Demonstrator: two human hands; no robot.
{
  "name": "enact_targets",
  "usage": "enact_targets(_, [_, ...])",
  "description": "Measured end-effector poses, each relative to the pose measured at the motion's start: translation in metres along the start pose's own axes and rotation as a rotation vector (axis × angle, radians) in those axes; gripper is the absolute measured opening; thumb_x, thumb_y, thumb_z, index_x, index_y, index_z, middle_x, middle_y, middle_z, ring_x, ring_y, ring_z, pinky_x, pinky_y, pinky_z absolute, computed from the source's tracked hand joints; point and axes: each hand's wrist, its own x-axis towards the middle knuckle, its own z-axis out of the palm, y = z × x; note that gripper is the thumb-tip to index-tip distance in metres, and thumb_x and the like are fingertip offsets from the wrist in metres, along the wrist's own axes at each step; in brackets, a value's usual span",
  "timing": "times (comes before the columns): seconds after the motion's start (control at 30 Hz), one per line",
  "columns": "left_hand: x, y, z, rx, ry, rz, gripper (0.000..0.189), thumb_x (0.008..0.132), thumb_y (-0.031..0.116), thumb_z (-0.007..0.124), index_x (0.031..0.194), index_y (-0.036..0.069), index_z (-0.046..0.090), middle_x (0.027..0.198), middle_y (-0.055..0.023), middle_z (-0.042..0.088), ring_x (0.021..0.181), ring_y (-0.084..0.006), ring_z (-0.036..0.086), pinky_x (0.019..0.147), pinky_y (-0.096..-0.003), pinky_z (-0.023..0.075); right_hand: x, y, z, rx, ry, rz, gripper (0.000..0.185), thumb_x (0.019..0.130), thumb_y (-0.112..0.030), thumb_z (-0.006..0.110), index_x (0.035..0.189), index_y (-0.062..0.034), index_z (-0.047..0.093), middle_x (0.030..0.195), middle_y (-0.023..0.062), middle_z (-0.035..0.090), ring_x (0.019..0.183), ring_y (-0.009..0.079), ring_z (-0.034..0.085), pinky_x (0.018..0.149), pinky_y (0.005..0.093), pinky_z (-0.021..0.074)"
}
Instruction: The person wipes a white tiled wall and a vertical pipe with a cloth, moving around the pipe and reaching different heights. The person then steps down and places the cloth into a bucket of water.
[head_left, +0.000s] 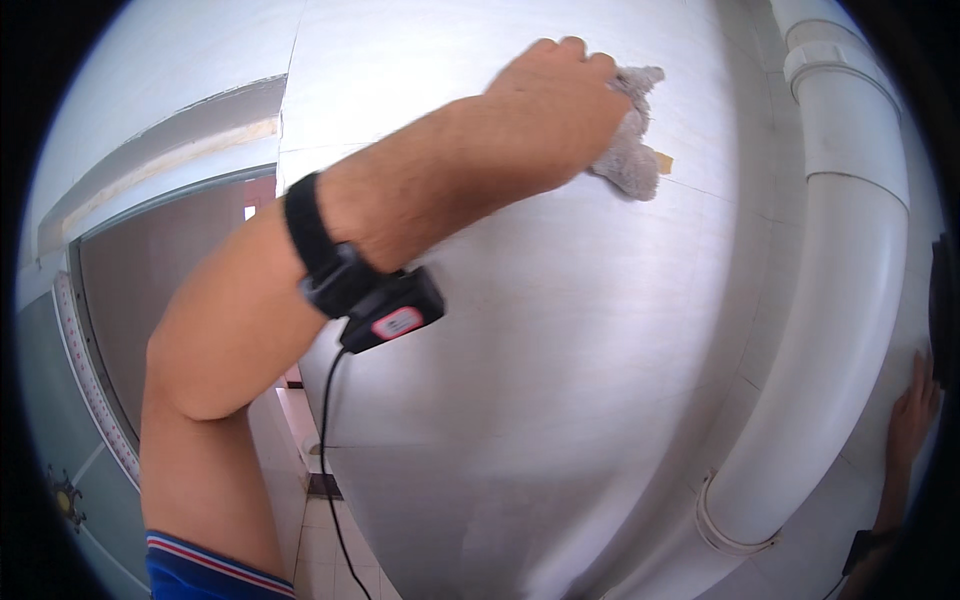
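My left hand reaches up across the view and presses a grey-beige plush cloth against a glossy white tiled wall. The cloth is bunched under the fingers, and part of it is hidden by the hand. Just beside its lower right edge, a small yellowish patch shows on the wall. At the far right rim my right hand is raised against the wall with its fingers extended, close below a dark object that is cut off by the view. I see nothing held in that hand.
A thick white plastic pipe with collars runs down the wall corner between my hands. On the left is a framed doorway. A black cable hangs from the device strapped to my left wrist. Pale floor tiles show below.
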Motion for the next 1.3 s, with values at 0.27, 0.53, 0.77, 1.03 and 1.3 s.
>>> enact_targets(0.27, [-0.097, -0.042, -0.067, 0.142, 0.125, -0.137, 0.052, 0.090, -0.008, 0.068, 0.138, 0.013, 0.071, 0.136, -0.0144, 0.069, 0.126, -0.0364, 0.063, 0.109, -0.0459, 0.0531, -0.003, 0.013, -0.018, 0.081, -0.036, 0.047, 0.072, 0.101, 0.009, 0.057, 0.166, -0.0169, 0.043, 0.173, 0.0111, 0.042, 0.160, 0.0343, 0.037, 0.128, 0.0568, 0.0349])
enact_targets(0.53, [-0.149, -0.020, -0.023, 0.249, 0.055, -0.567, 0.061, 0.091, -0.008, 0.072, 0.147, 0.017, 0.067, 0.148, -0.0162, 0.062, 0.138, -0.0364, 0.058, 0.118, -0.0470, 0.0506, 0.015, -0.029, 0.015, 0.096, -0.025, 0.095, 0.070, 0.100, 0.010, 0.056, 0.164, -0.0147, 0.046, 0.173, 0.0116, 0.040, 0.163, 0.0333, 0.032, 0.132, 0.0544, 0.0285])
enact_targets(0.77, [-0.076, 0.040, 0.024, 0.126, 0.046, -0.280, 0.061, 0.087, -0.012, 0.069, 0.144, 0.010, 0.068, 0.145, -0.0175, 0.063, 0.135, -0.0359, 0.058, 0.116, -0.0465, 0.0492, 0.016, -0.035, 0.051, 0.127, 0.071, 0.032, 0.066, 0.099, 0.010, 0.057, 0.160, -0.0140, 0.051, 0.172, 0.0123, 0.043, 0.162, 0.0327, 0.033, 0.132, 0.0531, 0.0288])
enact_targets(1.03, [0.078, 0.133, 0.072, -0.119, 0.006, 0.040, 0.049, 0.089, -0.005, 0.065, 0.135, 0.008, 0.071, 0.138, -0.0144, 0.065, 0.127, -0.0356, 0.060, 0.110, -0.0439, 0.0496, -0.014, 0.019, 0.087, 0.099, 0.123, -0.008, 0.061, 0.100, 0.009, 0.055, 0.157, -0.0128, 0.055, 0.169, 0.0132, 0.046, 0.160, 0.0340, 0.038, 0.130, 0.0544, 0.0327])
enact_targets(1.3, [0.184, 0.158, 0.116, -0.076, -0.080, 0.093, 0.037, 0.095, 0.005, 0.069, 0.131, 0.011, 0.074, 0.132, -0.0114, 0.070, 0.123, -0.0320, 0.062, 0.107, -0.0414, 0.0499, 0.022, 0.053, 0.056, 0.034, 0.041, 0.011, 0.055, 0.103, 0.007, 0.053, 0.154, -0.0121, 0.057, 0.167, 0.0135, 0.049, 0.158, 0.0346, 0.041, 0.129, 0.0545, 0.0355])
